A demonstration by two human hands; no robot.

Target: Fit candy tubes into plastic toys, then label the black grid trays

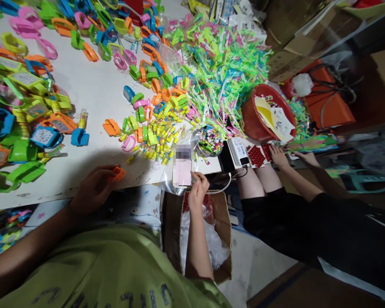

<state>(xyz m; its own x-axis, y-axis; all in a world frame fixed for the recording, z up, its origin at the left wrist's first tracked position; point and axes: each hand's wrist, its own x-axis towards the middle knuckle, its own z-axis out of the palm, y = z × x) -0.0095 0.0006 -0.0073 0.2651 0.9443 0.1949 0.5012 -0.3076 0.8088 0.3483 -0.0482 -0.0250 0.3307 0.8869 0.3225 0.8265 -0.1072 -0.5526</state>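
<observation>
A white table (93, 92) fills the upper left of the frame, its flat top littered with glossy plastic clips in orange, green, pink and blue, too many to count. At upper centre lies a tangled heap of thin neon strips (221, 64). Right of it sits one round red basin (255, 122). At lower centre stands one open cardboard box (223, 214). The left hand (94, 188) curls closed around one small orange clip (118, 173) at the table's near edge. The right hand (198, 188) pinches the edge of one smooth pink phone (182, 172), fingers bent.
</observation>
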